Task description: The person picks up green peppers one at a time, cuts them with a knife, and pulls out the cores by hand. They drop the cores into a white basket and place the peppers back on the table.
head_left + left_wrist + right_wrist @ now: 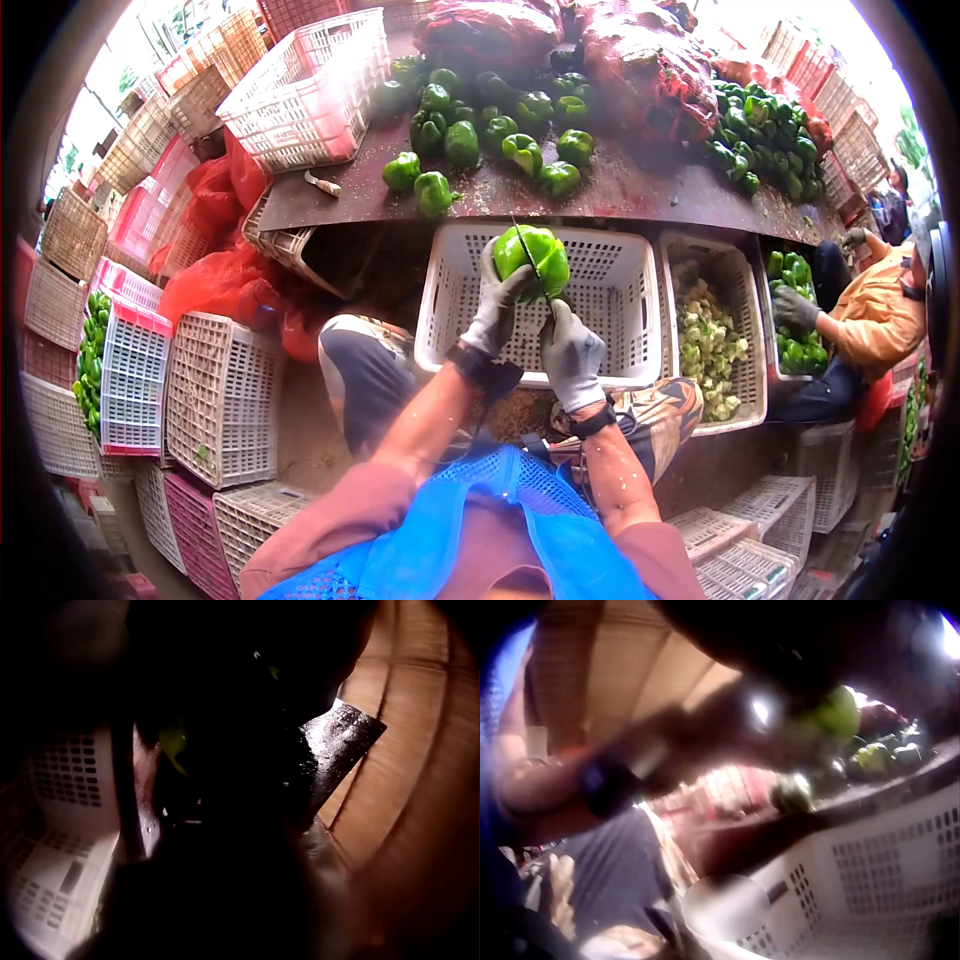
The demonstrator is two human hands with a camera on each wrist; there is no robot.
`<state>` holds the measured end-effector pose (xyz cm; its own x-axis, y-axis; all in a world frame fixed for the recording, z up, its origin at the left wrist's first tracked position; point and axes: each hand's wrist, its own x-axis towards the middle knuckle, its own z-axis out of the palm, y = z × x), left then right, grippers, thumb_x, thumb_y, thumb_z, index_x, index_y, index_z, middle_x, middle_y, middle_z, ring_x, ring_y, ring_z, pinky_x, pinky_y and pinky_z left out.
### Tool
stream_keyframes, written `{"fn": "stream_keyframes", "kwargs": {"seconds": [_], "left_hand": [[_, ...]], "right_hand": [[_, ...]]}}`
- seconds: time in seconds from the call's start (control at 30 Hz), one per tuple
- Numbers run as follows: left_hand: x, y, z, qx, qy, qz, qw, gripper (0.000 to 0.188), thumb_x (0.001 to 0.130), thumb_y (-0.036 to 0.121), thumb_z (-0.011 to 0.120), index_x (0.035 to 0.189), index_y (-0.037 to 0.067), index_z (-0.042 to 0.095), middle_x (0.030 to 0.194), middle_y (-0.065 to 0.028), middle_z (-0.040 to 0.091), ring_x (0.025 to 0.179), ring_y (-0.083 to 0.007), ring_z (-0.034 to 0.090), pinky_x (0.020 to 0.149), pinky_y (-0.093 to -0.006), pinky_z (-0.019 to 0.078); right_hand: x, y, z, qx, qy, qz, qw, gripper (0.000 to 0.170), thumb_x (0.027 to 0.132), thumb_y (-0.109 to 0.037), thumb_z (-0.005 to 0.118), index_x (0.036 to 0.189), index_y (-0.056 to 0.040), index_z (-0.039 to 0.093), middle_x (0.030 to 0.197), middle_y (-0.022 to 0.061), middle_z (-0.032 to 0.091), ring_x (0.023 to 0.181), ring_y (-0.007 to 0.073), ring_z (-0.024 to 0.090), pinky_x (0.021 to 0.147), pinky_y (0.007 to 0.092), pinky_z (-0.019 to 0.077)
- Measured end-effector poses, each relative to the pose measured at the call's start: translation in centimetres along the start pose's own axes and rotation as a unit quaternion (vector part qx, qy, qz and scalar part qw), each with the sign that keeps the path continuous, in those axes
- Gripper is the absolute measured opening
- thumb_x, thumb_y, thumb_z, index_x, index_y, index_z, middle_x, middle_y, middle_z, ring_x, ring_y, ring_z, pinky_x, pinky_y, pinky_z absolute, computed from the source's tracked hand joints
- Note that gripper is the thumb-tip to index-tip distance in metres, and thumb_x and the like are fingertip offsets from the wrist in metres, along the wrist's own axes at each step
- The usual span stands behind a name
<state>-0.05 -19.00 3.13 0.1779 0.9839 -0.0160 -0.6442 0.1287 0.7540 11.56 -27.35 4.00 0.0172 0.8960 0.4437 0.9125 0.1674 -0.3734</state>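
In the head view my gloved left hand point(490, 312) grips a green bell pepper point(547, 258) from its left side. With my gloved right hand point(574, 352) I hold a knife point(532, 264), its thin dark blade lying across the front of the pepper. Both hands are above a white plastic crate point(432, 335) whose perforated floor shows below them. Most of the left wrist view is dark, with only a sliver of pepper point(174, 748) lit. The right wrist view shows the pepper point(838, 715) blurred beside the dark hand.
Whole green peppers point(462, 145) lie on the dark table point(360, 195), near a small knife point(322, 184) and a white basket point(345, 110). A crate of pale trimmings point(708, 350) stands at right. Another person point(870, 310) sits beyond it. Stacked crates point(225, 400) line the left.
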Motion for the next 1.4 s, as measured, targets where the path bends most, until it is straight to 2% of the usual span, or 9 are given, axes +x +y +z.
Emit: {"fn": "stream_keyframes", "kwargs": {"seconds": [0.4, 0.53, 0.6, 0.77, 0.9, 1.1, 1.27, 1.33, 1.4], "left_hand": [[-0.4, -2.1, -2.6, 0.200, 0.111, 0.074, 0.971, 0.086, 0.070, 0.018, 0.081, 0.143, 0.014, 0.034, 0.134, -0.0102, 0.038, 0.124, -0.0245, 0.043, 0.103, -0.0357, 0.0427], [-1.2, -1.5, -3.4, 0.107, 0.087, 0.003, 0.990, 0.078, 0.072, 0.015, 0.078, 0.139, 0.013, 0.039, 0.128, -0.0079, 0.047, 0.115, -0.0215, 0.051, 0.098, -0.0356, 0.0476], [-1.0, -2.9, -5.4, 0.068, 0.060, -0.014, 0.996, 0.069, 0.074, 0.013, 0.074, 0.135, 0.013, 0.042, 0.121, -0.0057, 0.053, 0.108, -0.0188, 0.056, 0.092, -0.0342, 0.0513], [2.8, -2.6, -6.8, 0.058, 0.020, -0.029, 0.998, 0.070, 0.075, 0.019, 0.074, 0.135, 0.014, 0.040, 0.116, -0.0049, 0.053, 0.104, -0.0199, 0.056, 0.090, -0.0371, 0.0504], [11.0, 0.6, -6.7, 0.606, 0.114, 0.276, 0.737, 0.082, 0.064, 0.025, 0.078, 0.135, 0.014, 0.039, 0.135, -0.0167, 0.035, 0.121, -0.0405, 0.043, 0.104, -0.0466, 0.0381], [21.8, 2.7, -5.9, 0.897, 0.056, 0.050, 0.436, 0.095, 0.075, 0.057, 0.074, 0.152, 0.031, 0.025, 0.159, -0.0164, 0.014, 0.135, -0.0425, 0.032, 0.108, -0.0515, 0.0310], [20.4, 6.6, -9.4, 0.877, 0.241, 0.098, 0.405, 0.076, 0.082, 0.060, 0.064, 0.145, 0.023, 0.042, 0.144, -0.0152, 0.036, 0.124, -0.0364, 0.044, 0.099, -0.0482, 0.0370], [20.0, 8.3, -11.1, 0.816, 0.253, -0.090, 0.511, 0.074, 0.082, 0.058, 0.065, 0.144, 0.022, 0.042, 0.142, -0.0164, 0.041, 0.117, -0.0374, 0.052, 0.096, -0.0475, 0.0412], [20.4, 7.2, -14.4, 0.771, 0.270, -0.081, 0.571, 0.073, 0.082, 0.050, 0.068, 0.143, 0.018, 0.042, 0.135, -0.0201, 0.048, 0.108, -0.0400, 0.060, 0.093, -0.0475, 0.0464]], "right_hand": [[-1.1, -0.3, 1.4, 0.017, 0.034, 0.018, 0.999, 0.026, 0.085, -0.006, 0.061, 0.110, -0.0083, 0.061, 0.076, 0.0130, 0.066, 0.064, 0.0318, 0.065, 0.056, 0.0417, 0.0501], [-2.3, 1.8, 4.3, 0.074, -0.025, 0.063, 0.995, 0.020, 0.090, -0.014, 0.056, 0.109, -0.0084, 0.059, 0.076, 0.0175, 0.066, 0.068, 0.0374, 0.065, 0.058, 0.0480, 0.0501], [-3.3, 3.7, 6.7, 0.003, -0.226, 0.162, 0.960, 0.023, 0.090, -0.019, 0.055, 0.110, -0.0089, 0.058, 0.076, 0.0198, 0.066, 0.073, 0.0402, 0.066, 0.064, 0.0519, 0.0504], [-5.6, 7.0, 9.6, 0.052, -0.221, 0.226, 0.947, 0.034, 0.086, -0.025, 0.055, 0.114, -0.0073, 0.061, 0.079, 0.0235, 0.067, 0.077, 0.0427, 0.066, 0.071, 0.0518, 0.0513], [-3.5, 8.8, 9.5, 0.197, -0.190, 0.332, 0.903, 0.029, 0.082, -0.022, 0.055, 0.103, -0.0054, 0.066, 0.072, 0.0127, 0.068, 0.063, 0.0203, 0.066, 0.060, 0.0354, 0.0508], [-2.8, 7.1, 7.7, 0.326, -0.198, 0.425, 0.821, 0.025, 0.085, -0.023, 0.053, 0.098, -0.0038, 0.064, 0.066, 0.0066, 0.059, 0.054, 0.0146, 0.055, 0.051, 0.0326, 0.0435], [-1.7, 7.2, 7.6, 0.357, -0.178, 0.409, 0.821, 0.025, 0.087, -0.022, 0.054, 0.099, -0.0017, 0.062, 0.069, 0.0055, 0.061, 0.053, 0.0140, 0.056, 0.050, 0.0308, 0.0449], [-1.0, 6.6, 7.4, 0.363, -0.187, 0.394, 0.824, 0.024, 0.087, -0.020, 0.055, 0.101, -0.0018, 0.063, 0.069, 0.0068, 0.061, 0.055, 0.0126, 0.057, 0.051, 0.0302, 0.0457], [-1.7, 6.9, 8.8, 0.335, -0.213, 0.374, 0.838, 0.024, 0.088, -0.017, 0.056, 0.105, -0.0031, 0.063, 0.075, 0.0126, 0.066, 0.060, 0.0206, 0.063, 0.056, 0.0348, 0.0488]]}}
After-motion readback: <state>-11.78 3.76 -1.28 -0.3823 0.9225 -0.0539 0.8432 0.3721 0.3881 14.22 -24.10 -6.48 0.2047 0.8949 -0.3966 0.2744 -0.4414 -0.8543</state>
